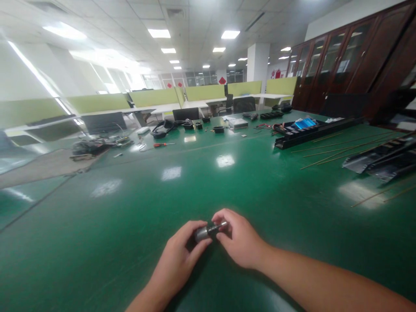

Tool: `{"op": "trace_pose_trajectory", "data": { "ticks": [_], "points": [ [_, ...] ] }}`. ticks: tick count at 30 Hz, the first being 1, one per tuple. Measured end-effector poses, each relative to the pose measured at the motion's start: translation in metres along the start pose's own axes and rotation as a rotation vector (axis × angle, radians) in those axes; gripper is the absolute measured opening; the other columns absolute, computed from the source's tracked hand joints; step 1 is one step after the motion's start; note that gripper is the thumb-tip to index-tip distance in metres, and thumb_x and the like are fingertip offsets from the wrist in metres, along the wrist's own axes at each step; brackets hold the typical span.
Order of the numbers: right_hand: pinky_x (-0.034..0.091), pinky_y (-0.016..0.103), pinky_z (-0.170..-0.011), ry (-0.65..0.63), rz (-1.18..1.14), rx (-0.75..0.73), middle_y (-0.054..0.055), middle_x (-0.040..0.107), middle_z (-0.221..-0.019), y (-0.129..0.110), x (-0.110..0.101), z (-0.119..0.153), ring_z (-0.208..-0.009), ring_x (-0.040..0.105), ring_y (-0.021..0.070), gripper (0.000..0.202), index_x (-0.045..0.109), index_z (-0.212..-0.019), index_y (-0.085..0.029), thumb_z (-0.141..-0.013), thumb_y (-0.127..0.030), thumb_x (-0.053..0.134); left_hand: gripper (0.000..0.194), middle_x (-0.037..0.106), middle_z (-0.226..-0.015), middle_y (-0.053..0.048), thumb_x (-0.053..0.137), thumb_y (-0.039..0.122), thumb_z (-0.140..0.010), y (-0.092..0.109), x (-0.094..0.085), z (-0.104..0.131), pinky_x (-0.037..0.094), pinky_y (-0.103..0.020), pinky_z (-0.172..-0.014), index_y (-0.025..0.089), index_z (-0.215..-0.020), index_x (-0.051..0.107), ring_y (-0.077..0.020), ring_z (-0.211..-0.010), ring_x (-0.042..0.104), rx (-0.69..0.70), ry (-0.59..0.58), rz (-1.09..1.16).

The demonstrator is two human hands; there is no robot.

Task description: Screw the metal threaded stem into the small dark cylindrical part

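Observation:
A small cylindrical motor (202, 234), silver at its thick end with a dark middle and a thin bright shaft, lies between my two hands just above the green table. My left hand (177, 251) is closed round the thick end, thumb below and fingers above. At the shaft side, my right hand (240, 238) has its thumb and fingertips curled about the dark part and shaft. Its palm hides some of that end, and small details of the motor are blurred.
On the green table (156, 199) a red-handled screwdriver (160, 144) lies ahead. Black parts and a white box (238, 123) stand along the far edge. To the right are long black channels (315, 132) and thin rods (338, 151); at left, a cluttered heap (94, 145).

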State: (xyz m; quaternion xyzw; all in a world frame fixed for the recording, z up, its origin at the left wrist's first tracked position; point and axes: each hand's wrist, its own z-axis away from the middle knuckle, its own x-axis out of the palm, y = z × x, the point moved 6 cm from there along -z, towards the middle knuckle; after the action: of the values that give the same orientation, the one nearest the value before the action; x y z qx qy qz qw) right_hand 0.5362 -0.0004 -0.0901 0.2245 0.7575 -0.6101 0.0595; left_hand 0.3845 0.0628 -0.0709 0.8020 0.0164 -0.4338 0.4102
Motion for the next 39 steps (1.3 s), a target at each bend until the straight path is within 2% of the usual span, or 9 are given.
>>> {"op": "trace_pose_trajectory", "data": {
  "ticks": [7, 15, 26, 39],
  "points": [
    [0.046, 0.028, -0.07, -0.065, -0.054, 0.072, 0.001, 0.07, -0.084, 0.01, 0.007, 0.001, -0.078, 0.063, 0.0177, 0.01, 0.066, -0.088, -0.021, -0.081, -0.016, 0.062, 0.022, 0.068, -0.106, -0.005, 0.062, 0.033, -0.091, 0.003, 0.004, 0.007, 0.053, -0.03, -0.087, 0.025, -0.112, 0.065, -0.0204, -0.097, 0.065, 0.042, -0.044, 0.011],
    [0.048, 0.026, -0.069, -0.06, -0.074, 0.104, 0.001, 0.072, -0.082, 0.011, 0.006, 0.001, -0.075, 0.066, 0.0175, 0.012, 0.069, -0.087, -0.021, -0.077, -0.015, 0.065, 0.021, 0.068, -0.105, -0.003, 0.063, 0.032, -0.092, 0.007, 0.004, 0.007, 0.052, -0.028, -0.086, 0.027, -0.112, 0.064, -0.0187, -0.095, 0.065, 0.066, -0.022, -0.006],
    [0.053, 0.027, -0.072, -0.05, -0.147, 0.152, 0.003, 0.075, -0.084, 0.012, 0.005, 0.001, -0.076, 0.069, 0.0186, 0.013, 0.073, -0.087, -0.019, -0.075, -0.019, 0.068, 0.023, 0.068, -0.107, -0.002, 0.063, 0.035, -0.092, 0.001, 0.006, 0.008, 0.053, -0.029, -0.086, 0.029, -0.114, 0.063, -0.0193, -0.097, 0.065, 0.076, -0.005, -0.025],
    [0.054, 0.028, -0.072, -0.052, -0.174, 0.161, 0.004, 0.074, -0.08, 0.009, 0.003, -0.001, -0.074, 0.07, 0.0193, 0.01, 0.072, -0.082, -0.017, -0.073, -0.019, 0.069, 0.024, 0.067, -0.108, 0.0, 0.061, 0.035, -0.094, 0.002, 0.007, 0.007, 0.051, -0.027, -0.088, 0.03, -0.117, 0.062, -0.0172, -0.098, 0.064, 0.103, -0.043, -0.018]
  ]
}}
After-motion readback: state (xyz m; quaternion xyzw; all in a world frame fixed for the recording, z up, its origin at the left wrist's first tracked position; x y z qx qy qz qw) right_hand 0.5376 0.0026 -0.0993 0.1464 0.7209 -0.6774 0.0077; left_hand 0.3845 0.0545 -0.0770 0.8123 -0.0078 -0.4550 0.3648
